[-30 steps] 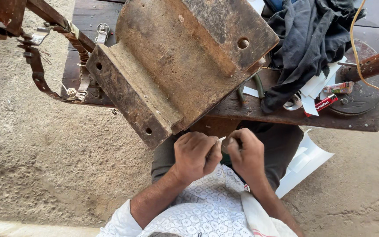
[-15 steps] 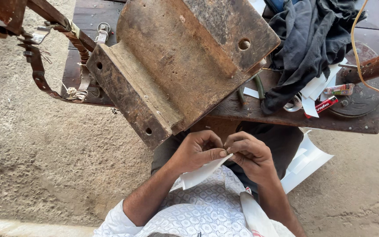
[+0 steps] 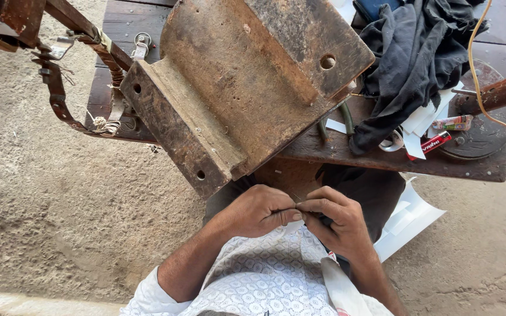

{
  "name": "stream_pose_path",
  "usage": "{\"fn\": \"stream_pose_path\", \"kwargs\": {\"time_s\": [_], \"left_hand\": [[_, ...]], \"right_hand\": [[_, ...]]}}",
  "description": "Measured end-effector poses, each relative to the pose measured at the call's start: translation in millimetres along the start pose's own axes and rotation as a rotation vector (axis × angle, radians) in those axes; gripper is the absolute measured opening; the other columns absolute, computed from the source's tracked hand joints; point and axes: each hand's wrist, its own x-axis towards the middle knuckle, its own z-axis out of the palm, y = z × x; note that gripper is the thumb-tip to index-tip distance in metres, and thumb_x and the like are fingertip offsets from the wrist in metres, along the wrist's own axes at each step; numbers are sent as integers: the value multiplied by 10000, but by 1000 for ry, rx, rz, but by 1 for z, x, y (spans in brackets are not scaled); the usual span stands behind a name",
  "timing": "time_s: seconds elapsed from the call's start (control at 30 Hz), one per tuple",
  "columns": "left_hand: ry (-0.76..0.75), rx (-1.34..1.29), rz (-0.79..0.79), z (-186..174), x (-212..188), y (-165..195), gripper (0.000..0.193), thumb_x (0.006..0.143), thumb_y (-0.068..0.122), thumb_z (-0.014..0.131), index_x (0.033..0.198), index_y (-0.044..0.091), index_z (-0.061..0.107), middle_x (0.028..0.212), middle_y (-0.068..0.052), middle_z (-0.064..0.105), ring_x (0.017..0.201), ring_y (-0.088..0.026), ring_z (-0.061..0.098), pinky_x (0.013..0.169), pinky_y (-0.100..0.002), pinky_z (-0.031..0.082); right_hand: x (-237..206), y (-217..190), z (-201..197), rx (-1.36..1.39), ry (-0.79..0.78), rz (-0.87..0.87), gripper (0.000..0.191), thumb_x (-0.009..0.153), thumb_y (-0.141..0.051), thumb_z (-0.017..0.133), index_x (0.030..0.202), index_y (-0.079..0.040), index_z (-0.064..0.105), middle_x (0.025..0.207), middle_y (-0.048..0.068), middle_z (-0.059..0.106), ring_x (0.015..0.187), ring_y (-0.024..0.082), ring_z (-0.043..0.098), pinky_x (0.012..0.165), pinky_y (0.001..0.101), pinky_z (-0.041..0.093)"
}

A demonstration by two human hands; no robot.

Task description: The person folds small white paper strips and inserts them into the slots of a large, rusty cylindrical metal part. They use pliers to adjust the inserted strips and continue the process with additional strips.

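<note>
Strap [image 3: 54, 93]: far left, a brown band with holes that hangs in a curve off the bench's end, well apart from both hands.
Bench [image 3: 469, 167]: dark wood plank across the top of the view, beyond the hands.
Block [image 3: 247, 82]: rusty metal slab with bolt holes, tilted on the bench, its lower corner overhanging toward the person, just above the left hand.
Left hand [image 3: 256, 210]: curled into a loose fist over the lap, thumb and forefinger pressed shut at the spot where the two hands meet.
Held thing: something small and thin sits at the meeting point of the fingertips (too small to name; a pale sliver at most), directly between the hands, low in the middle of the view, over the white shirt [image 3: 265, 275].
Axis: the hands face each other left to right, so whatever is pinched runs across the body, not away from it.
Nearer hand: neither; both touch at the same point.
Right hand [image 3: 338, 225]: fingers bent, tips closed against the left's, also pinching.
Cloth [image 3: 417, 52]: dark heap on the bench, up right, apart from the hands.
Paper [image 3: 408, 216]: white sheet on the ground just right of the right hand.
</note>
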Motion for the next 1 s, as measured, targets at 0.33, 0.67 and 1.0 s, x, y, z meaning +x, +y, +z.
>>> {"fn": "stream_pose_path", "kwargs": {"time_s": [0.33,0.67,1.0], "left_hand": [[282,164,174,16,6,11,314,1001,209,651,715,87,608,600,-42,558,524,-204,574,513,-378,463],[659,244,277,35,7,-2,244,939,98,657,695,94,643,529,16,479,434,-119,467,418,-330,421],[513,-216,35,21,4,7,196,1066,221,643,1071,47,734,742,13,591,637,-81,527,543,-254,413]], "right_hand": [[0,2,8,-160,159,-9,137,712,30,703,843,7,671,829,69,661,632,126,642,526,273,500],[0,52,3,-332,339,144,80,820,48,666,864,-14,688,869,63,693,737,133,671,651,276,551],[-18,50,24,614,137,250,163,1013,-57,671,1139,46,670,962,33,678,883,78,661,751,229,548]]}}
